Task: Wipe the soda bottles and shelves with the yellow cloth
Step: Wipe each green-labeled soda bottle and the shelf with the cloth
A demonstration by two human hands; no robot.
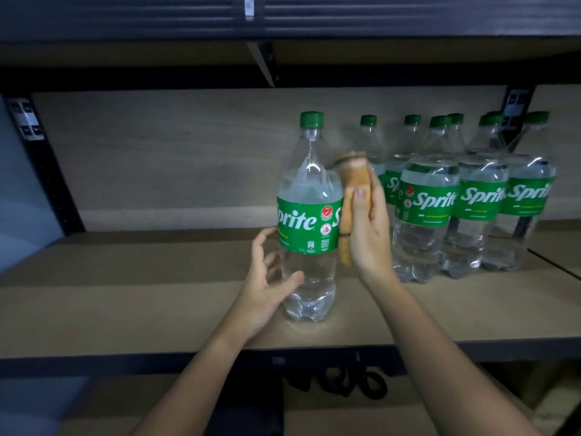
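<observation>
Head view, bottle: 1 Sprite bottle stands upright on the shelf, apart from the wrapped pack of bottles to its right.
Your left hand: fingers spread and relaxed, thumb touching the bottle's lower body.
Your right hand: fingers grip the yellow cloth, pressed against the bottle's right side at the label.

Wood-look shelf w/ dark metal front edge, black uprights at back. One Sprite bottle stands upright on it, centre, apart from the rest. Group of Sprite bottles upright at right, packed close, some rows behind others. Lower shelf below, similar board.
</observation>
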